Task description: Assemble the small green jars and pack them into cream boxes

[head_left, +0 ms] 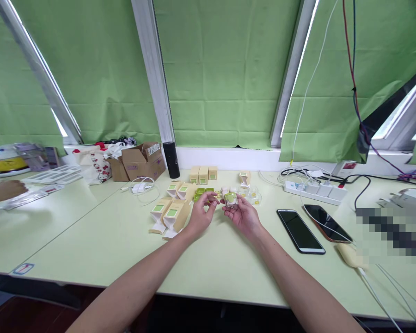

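Note:
My right hand [245,216] grips a small clear plastic case [230,199] with yellow-green in it, held just above the table. To its left is my left hand [204,213], its thumb and fingertips drawn together beside the case; anything between them is too small to make out. Beyond my left hand sits a bright green tray [200,191], partly hidden by the fingers. Clear round plastic pieces with yellow spots [254,196] lie behind my right hand. Opened tan cartons with green windows [175,212] lie left of my left hand.
Small tan boxes [203,174] stand near the wall, with another carton [244,178] to their right. A black cylinder [171,160] and cardboard box [147,162] stand back left. Two phones [301,231], a power strip [315,190] and cables lie right. Another person's hand [12,189] is far left.

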### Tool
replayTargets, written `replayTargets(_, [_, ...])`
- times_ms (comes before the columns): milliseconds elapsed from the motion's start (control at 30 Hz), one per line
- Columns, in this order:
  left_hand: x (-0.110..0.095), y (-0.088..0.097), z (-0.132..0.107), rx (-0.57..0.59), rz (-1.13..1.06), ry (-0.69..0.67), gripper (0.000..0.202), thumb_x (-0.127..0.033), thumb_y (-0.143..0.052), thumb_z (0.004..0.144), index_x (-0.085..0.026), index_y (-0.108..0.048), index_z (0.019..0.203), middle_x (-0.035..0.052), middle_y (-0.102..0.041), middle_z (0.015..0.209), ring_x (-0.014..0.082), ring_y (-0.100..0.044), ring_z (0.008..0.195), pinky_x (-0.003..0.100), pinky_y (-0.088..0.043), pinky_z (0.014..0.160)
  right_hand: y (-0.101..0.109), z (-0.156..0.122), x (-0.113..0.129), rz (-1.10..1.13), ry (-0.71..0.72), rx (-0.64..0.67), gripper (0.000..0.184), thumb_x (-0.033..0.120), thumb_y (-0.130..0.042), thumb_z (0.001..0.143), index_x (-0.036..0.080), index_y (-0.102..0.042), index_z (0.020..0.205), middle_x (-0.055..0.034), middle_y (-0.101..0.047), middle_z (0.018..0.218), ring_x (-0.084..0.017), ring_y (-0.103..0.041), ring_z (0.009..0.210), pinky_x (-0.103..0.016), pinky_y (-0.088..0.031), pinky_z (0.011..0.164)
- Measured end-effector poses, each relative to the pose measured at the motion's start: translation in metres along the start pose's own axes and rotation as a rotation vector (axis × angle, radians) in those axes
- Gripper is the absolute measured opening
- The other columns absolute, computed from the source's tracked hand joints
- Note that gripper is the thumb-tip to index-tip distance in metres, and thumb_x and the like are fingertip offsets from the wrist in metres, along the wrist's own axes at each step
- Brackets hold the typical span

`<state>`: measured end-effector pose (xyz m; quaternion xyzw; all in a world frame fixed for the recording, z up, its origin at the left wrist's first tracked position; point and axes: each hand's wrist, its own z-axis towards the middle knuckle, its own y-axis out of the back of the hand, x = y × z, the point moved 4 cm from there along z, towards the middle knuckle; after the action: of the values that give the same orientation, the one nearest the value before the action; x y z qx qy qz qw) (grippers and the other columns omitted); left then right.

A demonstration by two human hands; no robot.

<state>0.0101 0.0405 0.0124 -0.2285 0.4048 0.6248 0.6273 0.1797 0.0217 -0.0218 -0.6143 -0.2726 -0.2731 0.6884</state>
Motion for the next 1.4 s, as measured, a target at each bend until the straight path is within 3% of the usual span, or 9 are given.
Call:
replayTargets(300, [0.003, 0.000, 0.002, 0.006, 0.012, 0.028, 0.025, -0.039, -0.065, 0.098, -0.021, -0.066, 0.114, 0.0075, -0.073, 0.105, 0.0213, -0.072, 0.097, 0.035, -0.054, 0.088, 0.000, -0.004, 0.002, -0.056, 0.027, -0.061, 0.049, 0.032, -0.087, 0.077, 0.026, -0.064, 0.120, -0.0040, -0.077, 0.095, -0.023, -0.076, 0.080, -0.032, -0.058, 0.063])
replayTargets(467, [0.009, -0.001, 0.001, 0.053, 0.040, 0.025, 0.037, -0.044, -0.067, 0.096, -0.021, -0.065, 0.125, 0.0121, -0.070, 0.122, 0.0245, -0.068, 0.112, 0.039, -0.055, 0.095, -0.004, -0.008, 0.005, -0.091, 0.075, -0.109, 0.054, 0.035, -0.093, 0.070, 0.025, -0.067, 0.117, -0.0027, -0.075, 0.093, -0.019, -0.068, 0.075, -0.030, -0.056, 0.059])
replayTargets(700, [0.014, -0.002, 0.000, 0.075, 0.056, 0.029, 0.048, -0.048, -0.071, 0.094, -0.022, -0.064, 0.134, 0.0128, -0.070, 0.122, 0.0268, -0.065, 0.116, 0.041, -0.055, 0.096, -0.008, -0.009, 0.008, -0.096, 0.087, -0.106, 0.063, 0.032, -0.098, 0.062, 0.025, -0.066, 0.116, -0.0035, -0.076, 0.100, -0.019, -0.069, 0.080, -0.031, -0.058, 0.065])
replayTargets(1067, [0.018, -0.010, 0.000, 0.158, -0.081, 0.113, 0.061, -0.048, -0.081, 0.086, -0.021, -0.062, 0.137, 0.0146, -0.067, 0.131, 0.0248, -0.065, 0.112, 0.043, -0.058, 0.096, -0.008, -0.007, 0.009, -0.252, 0.189, -0.063, 0.070, 0.029, -0.097, 0.061, 0.027, -0.065, 0.123, -0.0050, -0.076, 0.114, -0.020, -0.071, 0.090, -0.032, -0.057, 0.076])
replayTargets(1233, [0.021, -0.012, 0.001, 0.162, -0.243, 0.173, 0.066, -0.046, -0.087, 0.080, -0.020, -0.062, 0.135, 0.0150, -0.066, 0.132, 0.0256, -0.066, 0.115, 0.043, -0.061, 0.095, -0.007, -0.005, 0.009, -0.350, 0.244, -0.032, 0.074, 0.027, -0.096, 0.059, 0.027, -0.065, 0.126, -0.0076, -0.078, 0.116, -0.024, -0.070, 0.105, -0.037, -0.056, 0.090])
replayTargets(1400, [0.020, -0.011, 0.004, 0.159, -0.333, 0.178, 0.061, -0.037, -0.092, 0.073, -0.019, -0.064, 0.124, 0.0150, -0.066, 0.132, 0.0266, -0.068, 0.116, 0.043, -0.060, 0.098, -0.003, -0.005, 0.013, -0.272, 0.258, -0.079, 0.060, 0.034, -0.092, 0.066, 0.025, -0.067, 0.119, -0.0081, -0.077, 0.113, -0.025, -0.070, 0.105, -0.038, -0.058, 0.086])
